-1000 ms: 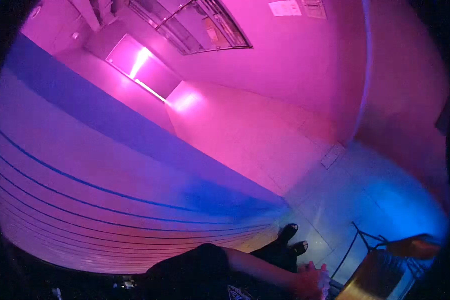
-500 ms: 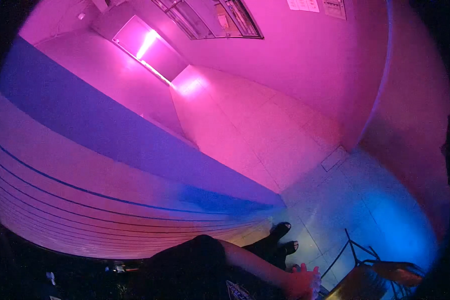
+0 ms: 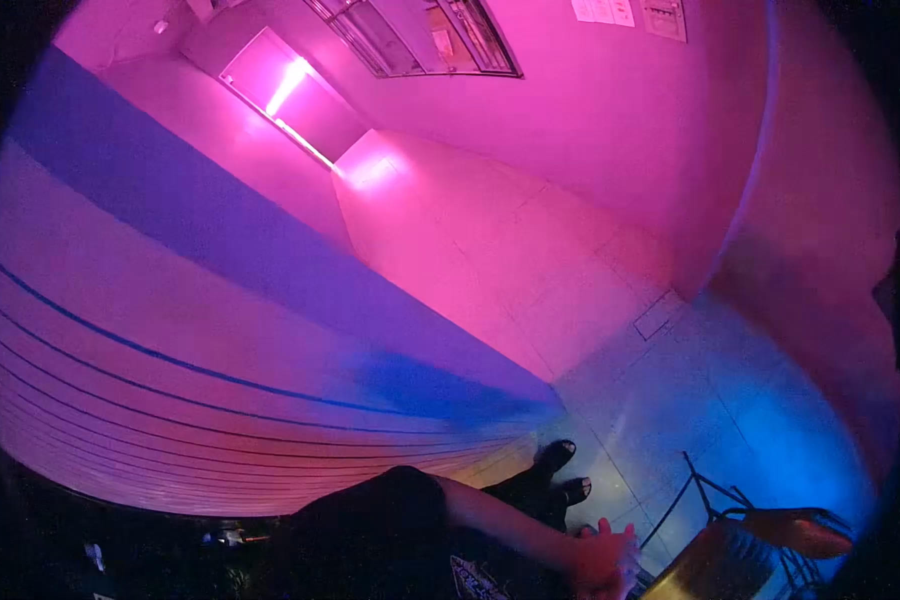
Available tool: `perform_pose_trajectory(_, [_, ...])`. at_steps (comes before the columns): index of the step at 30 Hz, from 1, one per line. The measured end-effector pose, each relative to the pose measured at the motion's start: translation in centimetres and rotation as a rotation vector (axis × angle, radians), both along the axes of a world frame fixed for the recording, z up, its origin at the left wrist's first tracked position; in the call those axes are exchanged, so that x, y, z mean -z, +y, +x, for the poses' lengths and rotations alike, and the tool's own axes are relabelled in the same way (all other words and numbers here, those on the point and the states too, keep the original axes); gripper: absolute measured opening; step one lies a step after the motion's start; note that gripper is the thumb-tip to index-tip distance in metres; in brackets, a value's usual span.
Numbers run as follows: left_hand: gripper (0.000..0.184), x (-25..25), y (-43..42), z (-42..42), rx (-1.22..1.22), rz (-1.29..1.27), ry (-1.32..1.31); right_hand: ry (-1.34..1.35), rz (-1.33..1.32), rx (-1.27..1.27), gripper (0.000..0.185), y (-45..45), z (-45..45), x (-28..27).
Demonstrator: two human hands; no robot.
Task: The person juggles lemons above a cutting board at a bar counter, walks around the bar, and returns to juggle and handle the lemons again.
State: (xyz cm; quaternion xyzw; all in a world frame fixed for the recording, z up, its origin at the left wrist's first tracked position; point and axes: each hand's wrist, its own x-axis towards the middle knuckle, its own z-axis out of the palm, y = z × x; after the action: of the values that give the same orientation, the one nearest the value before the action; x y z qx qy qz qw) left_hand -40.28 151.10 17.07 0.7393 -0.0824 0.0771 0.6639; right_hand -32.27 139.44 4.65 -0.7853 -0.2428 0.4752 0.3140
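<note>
My left arm crosses the bottom of the head view from a black sleeve [image 3: 370, 510]. At its end my left hand [image 3: 606, 562] is held low in front of my body, fingers stretched and partly apart. No held object shows in it. Just right of the hand stands a shiny gold, rounded object [image 3: 715, 570], whose kind I cannot make out. Beyond the hand my feet in dark open-toed footwear [image 3: 560, 455] rest on the tiled floor. My right hand cannot be made out.
Thin black metal legs [image 3: 705, 490] and a brownish disc-like piece [image 3: 800, 530] stand at the lower right. A striped wall [image 3: 220, 400] runs along the left. Far off, a bright pink light [image 3: 288, 88] shines on a door. Papers [image 3: 605, 12] hang on the right wall.
The whole scene has shifted slightly left in view. My left hand stays low in nearly the same place, its fingers a little higher in the picture.
</note>
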Motion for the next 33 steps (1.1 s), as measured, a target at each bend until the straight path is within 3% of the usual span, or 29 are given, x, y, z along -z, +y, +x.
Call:
perform_pose_trajectory(10, [0.088, -1.7, 0.2, -2.4, -0.032, -0.139, 0.096, -0.026, 0.083, 0.059, 0.058, -3.8, -0.4, -2.6])
perform_pose_trajectory(12, [0.09, -3.3, -0.2, -2.1, -0.031, -0.48, 0.15, -0.035, 0.138, 0.078, 0.058, -4.4, -0.5, -4.7])
perform_pose_trajectory(15, [0.091, -10.5, -0.2, -1.2, 0.124, -1.253, 0.074, -0.062, 0.224, 0.112, 0.057, -5.1, -1.7, -10.4])
perform_pose_trajectory(18, [0.101, -16.8, -1.4, -1.2, 0.436, -1.53, -0.022, -0.095, 0.279, 0.186, 0.057, -7.1, -3.9, -17.0])
perform_pose_trajectory(22, [0.096, -16.3, -5.0, -3.6, 0.825, -1.512, 0.305, -0.124, 0.29, 0.352, 0.056, -11.0, -11.3, -24.1])
perform_pose_trajectory(24, [0.103, -13.9, -6.2, -5.3, 1.03, -1.319, 0.354, -0.148, 0.26, 0.452, 0.056, -11.8, -15.7, -24.8])
perform_pose_trajectory(27, [0.104, -12.6, -7.4, -9.0, 1.158, -1.319, 0.482, -0.224, 0.196, 0.545, 0.038, -15.3, -22.7, -18.4])
perform_pose_trajectory(28, [0.103, -12.4, -7.6, -10.8, 1.137, -1.322, 0.552, -0.712, 0.251, 0.455, 0.038, -15.8, -25.1, -16.4])
perform_pose_trajectory(31, [0.102, -11.3, -9.8, -11.5, 1.17, -1.368, 0.643, -0.974, 0.214, 0.304, 0.058, -16.9, -26.9, -19.1])
perform_pose_trajectory(32, [0.103, -11.8, -10.2, -12.9, 1.136, -1.383, 0.679, -0.516, 0.311, 0.56, 0.058, -16.4, -27.8, -21.3])
perform_pose_trajectory(33, [0.103, -12.0, -11.0, -14.0, 1.166, -1.358, 0.693, -0.5, 0.349, 0.593, 0.058, -16.5, -28.4, -22.3])
